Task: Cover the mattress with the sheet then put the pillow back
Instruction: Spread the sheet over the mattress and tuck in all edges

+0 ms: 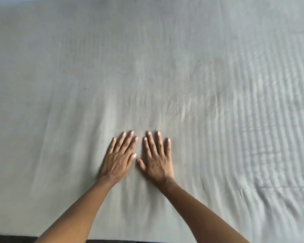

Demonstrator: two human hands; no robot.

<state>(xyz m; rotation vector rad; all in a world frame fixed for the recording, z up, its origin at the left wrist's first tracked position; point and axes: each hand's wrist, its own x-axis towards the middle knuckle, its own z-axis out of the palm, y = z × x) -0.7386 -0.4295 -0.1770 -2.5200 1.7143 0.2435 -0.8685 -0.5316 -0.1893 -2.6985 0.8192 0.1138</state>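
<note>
Though creased, pale grey sheet (147, 76)

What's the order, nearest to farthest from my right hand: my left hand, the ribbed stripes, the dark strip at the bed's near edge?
1. left hand, just left of the right hand.
2. ribbed stripes, on its right.
3. dark strip, bottom edge, behind the wrists.

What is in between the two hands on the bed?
Only a thin strip of bare sheet lies between the left hand and the right hand, shown in the head view.
</note>
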